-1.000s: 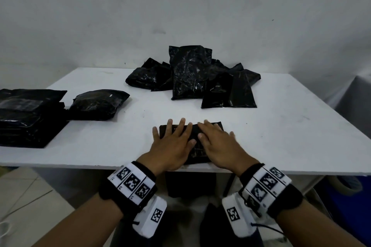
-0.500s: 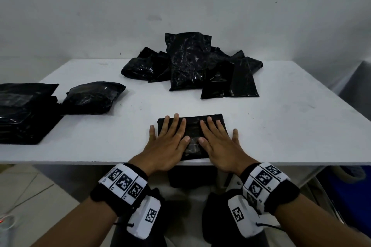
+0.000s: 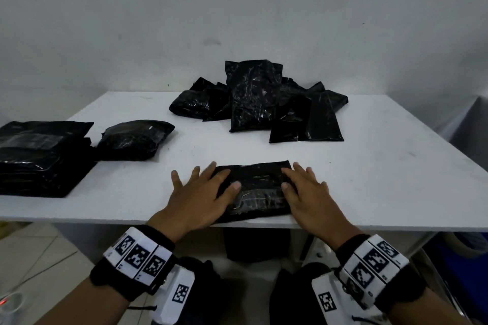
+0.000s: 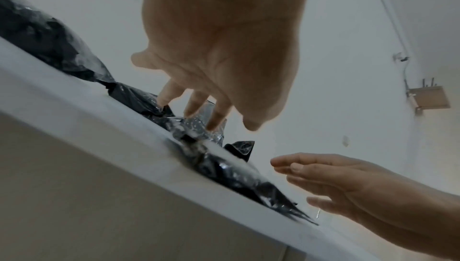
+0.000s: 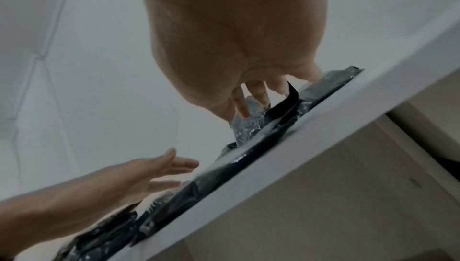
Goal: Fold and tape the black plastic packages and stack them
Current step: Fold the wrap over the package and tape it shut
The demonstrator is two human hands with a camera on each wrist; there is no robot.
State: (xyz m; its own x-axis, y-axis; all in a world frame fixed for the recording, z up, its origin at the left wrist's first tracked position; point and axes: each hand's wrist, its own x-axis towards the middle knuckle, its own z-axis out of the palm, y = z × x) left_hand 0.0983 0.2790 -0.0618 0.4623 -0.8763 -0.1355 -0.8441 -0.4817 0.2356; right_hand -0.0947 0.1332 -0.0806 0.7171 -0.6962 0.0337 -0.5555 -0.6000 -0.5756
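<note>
Folded black package [image 3: 254, 190] lay at near tabletop [image 3: 369, 179] edge, slightly overhanging it. Left hand [image 3: 200, 198] and right hand [image 3: 307, 194] were flat, fingers spread, pressing its two ends. Looked soft, light, slick film; probably best pinched at the short ends. Open room ahead and right; finished stack [image 3: 39, 155] far left, unfolded pile [image 3: 261, 103] behind.
</note>
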